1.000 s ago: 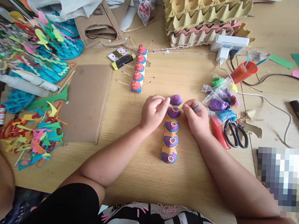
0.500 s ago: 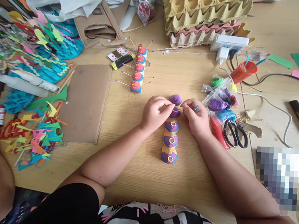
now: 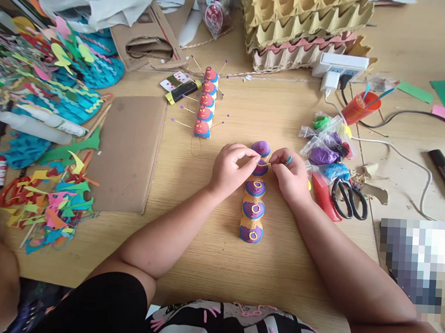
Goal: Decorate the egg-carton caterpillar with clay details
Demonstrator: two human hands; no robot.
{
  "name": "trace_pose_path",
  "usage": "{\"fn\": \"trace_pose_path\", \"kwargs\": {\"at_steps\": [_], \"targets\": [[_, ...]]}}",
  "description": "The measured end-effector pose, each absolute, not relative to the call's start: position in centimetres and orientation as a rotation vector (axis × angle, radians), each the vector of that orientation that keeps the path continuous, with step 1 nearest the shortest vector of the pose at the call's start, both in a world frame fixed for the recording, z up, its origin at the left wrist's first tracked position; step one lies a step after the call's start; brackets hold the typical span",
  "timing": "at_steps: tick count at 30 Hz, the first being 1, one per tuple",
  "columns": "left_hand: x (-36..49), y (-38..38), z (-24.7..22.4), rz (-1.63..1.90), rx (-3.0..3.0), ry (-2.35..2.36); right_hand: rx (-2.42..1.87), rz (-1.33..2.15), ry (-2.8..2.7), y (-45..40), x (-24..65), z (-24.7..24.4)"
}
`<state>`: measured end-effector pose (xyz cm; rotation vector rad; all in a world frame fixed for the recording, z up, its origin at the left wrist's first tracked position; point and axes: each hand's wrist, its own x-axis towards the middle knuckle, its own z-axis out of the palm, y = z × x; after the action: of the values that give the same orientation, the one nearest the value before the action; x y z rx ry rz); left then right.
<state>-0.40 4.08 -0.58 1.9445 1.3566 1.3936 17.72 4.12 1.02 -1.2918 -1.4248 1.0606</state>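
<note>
A purple and blue row of bumps (image 3: 253,209) made of egg carton lies on the table, with yellow rings on its lower bumps. Over the second bump from the top, a thin yellow strand (image 3: 263,164) runs between my two hands. Its left end is pinched in the fingertips of my left hand (image 3: 235,169). My right hand (image 3: 289,175) closes thumb and finger on the other end, and a small blue piece shows on one of its fingers. Farther back stands a red and blue row of bumps (image 3: 206,102) with smiling faces and purple-tipped sticks.
Brown cardboard (image 3: 128,151) and paper scraps (image 3: 56,202) lie to the left. On the right are black-handled scissors (image 3: 349,199), bagged clay (image 3: 324,154), an orange cup (image 3: 361,109) and a power strip (image 3: 339,66). Egg trays (image 3: 304,21) stand behind. Another person's arm is at the left edge.
My right hand has shifted slightly down, and the yellow strand now shows more clearly between my hands. The arm at the left edge has moved a little.
</note>
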Motion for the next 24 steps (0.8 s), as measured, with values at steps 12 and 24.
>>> {"fn": "trace_pose_path", "kwargs": {"at_steps": [12, 24], "targets": [[-0.42, 4.01, -0.35, 1.366, 1.903, 1.343, -1.31, 1.005, -1.51, 4.06, 17.48, 1.27], [-0.38, 4.05, -0.3, 1.329, 1.898, 1.344, -1.337, 1.0, -1.505, 4.04, 17.21, 1.24]]}}
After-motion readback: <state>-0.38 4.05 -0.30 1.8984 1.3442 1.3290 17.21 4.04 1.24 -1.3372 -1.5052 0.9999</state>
